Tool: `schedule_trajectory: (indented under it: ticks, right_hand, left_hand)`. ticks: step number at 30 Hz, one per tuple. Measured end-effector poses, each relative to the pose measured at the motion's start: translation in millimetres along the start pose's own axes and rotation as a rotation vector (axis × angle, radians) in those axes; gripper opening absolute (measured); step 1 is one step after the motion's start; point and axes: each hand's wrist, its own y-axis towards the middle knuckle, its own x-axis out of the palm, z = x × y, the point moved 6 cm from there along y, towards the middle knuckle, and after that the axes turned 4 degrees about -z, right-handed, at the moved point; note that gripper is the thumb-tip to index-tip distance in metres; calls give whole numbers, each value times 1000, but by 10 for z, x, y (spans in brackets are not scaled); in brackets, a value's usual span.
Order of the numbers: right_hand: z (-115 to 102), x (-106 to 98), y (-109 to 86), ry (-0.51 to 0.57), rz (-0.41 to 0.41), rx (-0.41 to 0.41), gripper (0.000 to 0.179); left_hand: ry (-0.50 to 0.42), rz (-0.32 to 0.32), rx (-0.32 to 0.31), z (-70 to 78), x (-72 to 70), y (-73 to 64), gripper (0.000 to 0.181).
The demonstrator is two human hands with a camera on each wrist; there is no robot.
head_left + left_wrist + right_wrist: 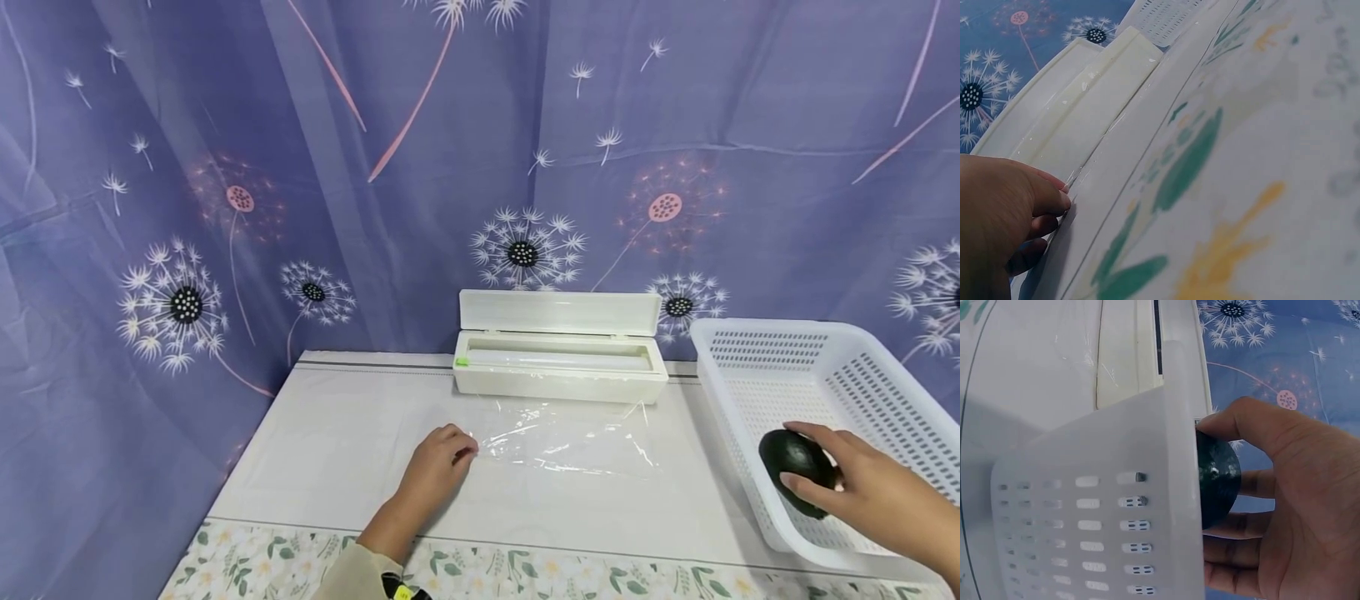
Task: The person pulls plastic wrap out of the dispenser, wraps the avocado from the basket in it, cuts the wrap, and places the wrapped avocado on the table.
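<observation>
My left hand [442, 462] pinches the near left corner of a sheet of clear plastic wrap [555, 442] on the white tabletop. The sheet stretches from a white wrap dispenser box [562, 382], whose lid stands raised and whose roll shows inside. In the left wrist view, thumb and forefinger meet at the film's edge. My right hand [870, 479] grips a dark green, glossy avocado [795, 468] between thumb and fingers, over the left side of a white plastic basket [780, 542]. The right wrist view shows the avocado [1217, 478] partly hidden behind the basket's rim.
The basket has slotted walls and stands at the right end of the table. Behind the box hangs a purple curtain [420, 242] with dandelion prints. A floral cloth strip [540, 575] runs along the table's front edge.
</observation>
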Motion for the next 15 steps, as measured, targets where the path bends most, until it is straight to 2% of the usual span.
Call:
schedule_trajectory:
  ticks: [15]
  right_hand:
    - [-86,-101,15,-3,88,-41,75]
  left_hand:
    - [-12,-26,-36,0,-2,-7,8]
